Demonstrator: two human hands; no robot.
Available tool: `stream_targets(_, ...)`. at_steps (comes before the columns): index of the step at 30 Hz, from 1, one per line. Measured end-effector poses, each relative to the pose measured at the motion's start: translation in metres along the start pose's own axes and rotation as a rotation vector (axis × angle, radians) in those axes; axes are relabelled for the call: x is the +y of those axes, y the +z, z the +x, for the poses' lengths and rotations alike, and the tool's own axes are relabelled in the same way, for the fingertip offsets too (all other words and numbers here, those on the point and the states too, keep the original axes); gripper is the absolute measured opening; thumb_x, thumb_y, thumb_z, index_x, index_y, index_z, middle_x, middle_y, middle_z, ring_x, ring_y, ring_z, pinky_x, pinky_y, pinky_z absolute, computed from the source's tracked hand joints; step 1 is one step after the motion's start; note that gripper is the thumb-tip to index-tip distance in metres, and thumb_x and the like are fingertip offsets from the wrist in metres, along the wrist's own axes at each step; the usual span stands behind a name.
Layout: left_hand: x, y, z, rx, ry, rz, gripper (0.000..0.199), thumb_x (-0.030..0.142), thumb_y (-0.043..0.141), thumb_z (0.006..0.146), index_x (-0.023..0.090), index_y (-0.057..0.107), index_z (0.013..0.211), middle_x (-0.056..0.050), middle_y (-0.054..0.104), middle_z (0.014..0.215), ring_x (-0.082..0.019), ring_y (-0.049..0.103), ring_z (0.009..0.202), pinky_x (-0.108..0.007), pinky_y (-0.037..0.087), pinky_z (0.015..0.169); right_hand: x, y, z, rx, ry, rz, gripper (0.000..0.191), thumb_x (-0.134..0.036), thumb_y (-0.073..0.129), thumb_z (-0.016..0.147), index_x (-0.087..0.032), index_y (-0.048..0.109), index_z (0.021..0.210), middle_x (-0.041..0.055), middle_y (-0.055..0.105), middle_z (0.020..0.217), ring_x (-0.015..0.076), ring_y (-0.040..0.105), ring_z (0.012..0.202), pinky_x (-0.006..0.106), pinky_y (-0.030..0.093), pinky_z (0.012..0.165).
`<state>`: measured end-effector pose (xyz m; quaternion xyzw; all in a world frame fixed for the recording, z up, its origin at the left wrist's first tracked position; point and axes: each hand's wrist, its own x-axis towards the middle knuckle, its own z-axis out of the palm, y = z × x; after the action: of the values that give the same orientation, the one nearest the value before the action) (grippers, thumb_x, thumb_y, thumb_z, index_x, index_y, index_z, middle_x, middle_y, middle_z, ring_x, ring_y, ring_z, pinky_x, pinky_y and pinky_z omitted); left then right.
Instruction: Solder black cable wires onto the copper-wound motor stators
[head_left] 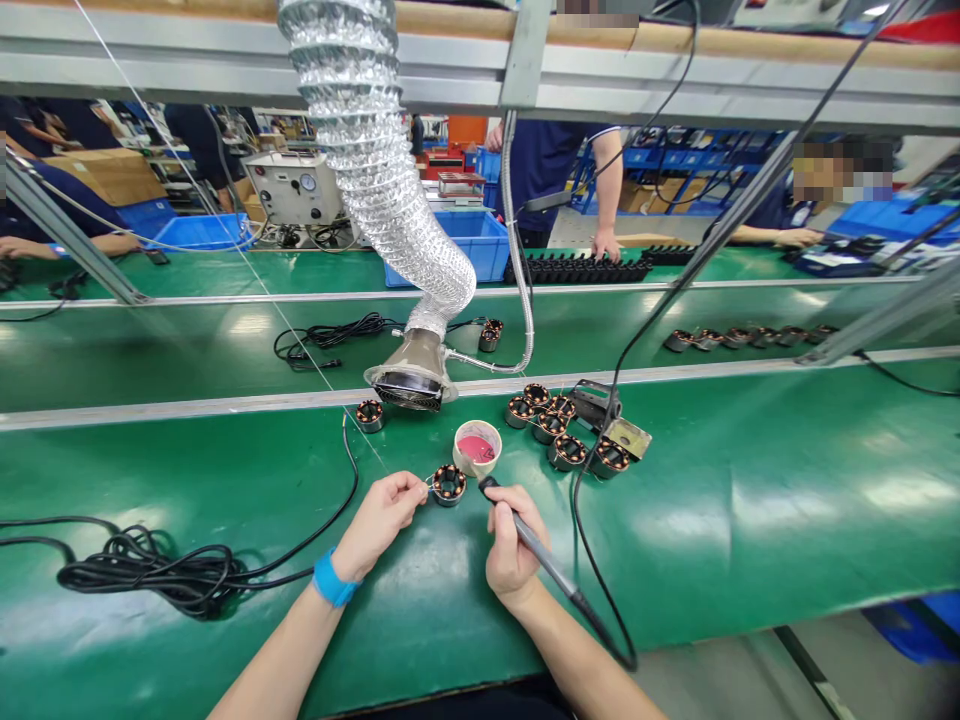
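My left hand, with a blue wristband, pinches thin wire ends at the left side of a small motor stator. The stator lies on the green bench top, its copper windings showing in a ring. In my right hand is a soldering iron, held like a pen. The iron's tip points up and left at a round cream-coloured cup with pink-red material inside. Whether the tip touches the cup I cannot tell. A thin strand runs down from above and ends near my left fingers.
A fume duct hangs just beyond the cup. Several stators stand to the right beside a metal stand, another stator to the left. Coiled black cable lies at left. The iron's cord loops at right. A co-worker stands across the bench.
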<state>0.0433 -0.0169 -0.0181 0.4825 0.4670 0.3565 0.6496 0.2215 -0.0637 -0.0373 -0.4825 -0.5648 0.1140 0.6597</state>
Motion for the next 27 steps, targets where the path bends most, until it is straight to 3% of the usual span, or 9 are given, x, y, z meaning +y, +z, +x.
stream_targets(5, -0.002, 0.0, 0.001, -0.001, -0.003, -0.013, 0.043, 0.055, 0.069, 0.078, 0.014, 0.056, 0.076, 0.008, 0.035, 0.058, -0.005, 0.021, 0.049, -0.022, 0.013, 0.047, -0.003, 0.008, 0.007, 0.033, -0.086, -0.139, 0.026, -0.017, 0.047, 0.097, -0.023, 0.06, 0.119, 0.0078, 0.055, 0.099, 0.0234, 0.056, 0.092, 0.04, 0.048, 0.08)
stream_targets(9, -0.003, -0.001, 0.0, -0.006, -0.002, -0.011, 0.043, 0.055, 0.069, 0.078, 0.014, 0.056, 0.076, 0.008, 0.035, 0.058, -0.005, 0.021, 0.048, -0.022, 0.013, 0.047, 0.004, 0.016, 0.009, -0.191, 0.07, -0.272, 0.02, -0.022, 0.046, 0.099, -0.022, 0.06, 0.114, 0.0074, 0.055, 0.1, 0.0235, 0.056, 0.091, 0.041, 0.047, 0.083)
stream_targets(11, -0.003, -0.001, 0.0, -0.007, 0.005, -0.002, 0.043, 0.055, 0.068, 0.079, 0.014, 0.055, 0.076, 0.007, 0.035, 0.058, -0.005, 0.022, 0.048, -0.022, 0.014, 0.047, 0.007, 0.018, 0.009, -0.229, 0.126, -0.291, 0.02, -0.024, 0.045, 0.1, -0.021, 0.06, 0.112, 0.0073, 0.055, 0.101, 0.0231, 0.055, 0.09, 0.04, 0.047, 0.082)
stream_targets(17, -0.004, -0.002, 0.001, -0.019, 0.006, -0.003, 0.041, 0.054, 0.067, 0.081, 0.014, 0.056, 0.078, 0.008, 0.034, 0.059, -0.005, 0.021, 0.049, -0.023, 0.013, 0.047, 0.004, 0.018, 0.008, -0.077, 0.049, -0.241, 0.021, -0.022, 0.046, 0.099, -0.02, 0.056, 0.117, 0.0091, 0.05, 0.106, 0.0237, 0.054, 0.1, 0.041, 0.047, 0.089)
stream_targets(27, -0.005, -0.002, 0.002, -0.023, 0.02, 0.016, 0.041, 0.053, 0.065, 0.082, 0.014, 0.055, 0.078, 0.008, 0.035, 0.059, -0.005, 0.021, 0.05, -0.023, 0.014, 0.047, 0.016, 0.021, 0.023, -0.027, 0.097, -0.255, 0.027, -0.018, 0.047, 0.094, -0.019, 0.054, 0.12, 0.0088, 0.05, 0.107, 0.0219, 0.057, 0.099, 0.041, 0.05, 0.091)
